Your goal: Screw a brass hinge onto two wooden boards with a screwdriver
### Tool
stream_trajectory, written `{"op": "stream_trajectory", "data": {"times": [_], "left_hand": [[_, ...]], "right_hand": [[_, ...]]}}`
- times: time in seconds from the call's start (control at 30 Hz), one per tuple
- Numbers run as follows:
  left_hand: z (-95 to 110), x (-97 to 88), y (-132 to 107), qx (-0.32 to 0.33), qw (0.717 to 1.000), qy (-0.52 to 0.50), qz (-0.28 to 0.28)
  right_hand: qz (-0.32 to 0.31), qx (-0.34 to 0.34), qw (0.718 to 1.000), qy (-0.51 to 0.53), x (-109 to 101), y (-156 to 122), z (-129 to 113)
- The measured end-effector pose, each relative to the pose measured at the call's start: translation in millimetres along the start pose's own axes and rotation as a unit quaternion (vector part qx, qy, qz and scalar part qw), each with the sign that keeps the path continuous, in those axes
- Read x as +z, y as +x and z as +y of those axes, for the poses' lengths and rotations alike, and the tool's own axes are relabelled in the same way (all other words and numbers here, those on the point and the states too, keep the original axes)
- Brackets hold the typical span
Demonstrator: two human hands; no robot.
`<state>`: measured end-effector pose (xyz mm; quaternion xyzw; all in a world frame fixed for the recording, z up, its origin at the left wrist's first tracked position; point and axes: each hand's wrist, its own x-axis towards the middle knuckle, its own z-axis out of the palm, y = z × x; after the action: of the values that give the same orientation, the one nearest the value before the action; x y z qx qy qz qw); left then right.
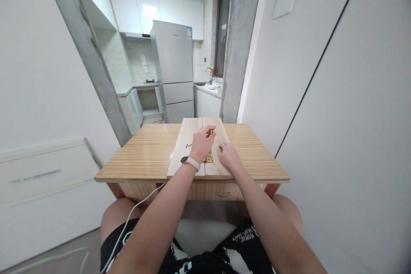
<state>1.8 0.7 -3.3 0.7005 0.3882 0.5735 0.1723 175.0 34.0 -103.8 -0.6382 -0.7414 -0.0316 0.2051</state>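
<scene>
Two pale wooden boards (190, 130) lie side by side on the table, with a narrow seam between them. Across that seam sits a brass hinge (209, 157), partly covered by my left hand (203, 140). My left hand is closed round a small yellow-and-black screwdriver (212, 131), held above the boards; its lower end is hard to make out. Curled up on the right board, beside the hinge, my right hand (227, 154) has its fingertips tucked out of sight. A few dark screws (188, 145) lie on the left board.
The boards rest on a striped wooden table (135, 154) with a drawer handle (222, 195) at its front. A white cable (135, 209) hangs from the front edge by my left leg. White walls stand close on both sides. Beyond are a fridge (176, 55) and a sink counter (208, 94).
</scene>
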Motion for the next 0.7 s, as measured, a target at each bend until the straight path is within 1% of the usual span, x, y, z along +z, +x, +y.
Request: {"op": "stream_trajectory", "data": {"times": [0.1, 0.2, 0.3, 0.37, 0.5, 0.7], "left_hand": [[-2.1, -3.2, 0.4, -0.013, 0.999, -0.026, -0.014], [-2.3, -5.0, -0.3, 0.001, 1.0, -0.025, -0.011], [-0.4, -3.6, -2.0, 0.026, 1.0, 0.004, 0.005], [1.1, -1.7, -3.1, 0.031, 0.999, 0.037, 0.02], [2.4, 1.3, -3.7, 0.015, 0.995, 0.089, 0.033], [1.1, 1.3, -3.2, -0.001, 0.994, 0.1, 0.052]], "right_hand": [[0.004, 0.001, 1.0, -0.003, 0.5, -0.3, -0.1], [0.008, -0.002, 1.0, -0.002, 0.1, -0.8, -0.3], [0.007, -0.003, 1.0, -0.001, -1.0, -0.9, -0.8], [0.007, -0.003, 1.0, -0.001, -1.5, -0.7, -1.1], [0.011, -0.006, 1.0, 0.004, -0.9, 0.1, -0.9], [0.007, -0.002, 1.0, 0.002, 0.1, 0.5, -0.6]]}}
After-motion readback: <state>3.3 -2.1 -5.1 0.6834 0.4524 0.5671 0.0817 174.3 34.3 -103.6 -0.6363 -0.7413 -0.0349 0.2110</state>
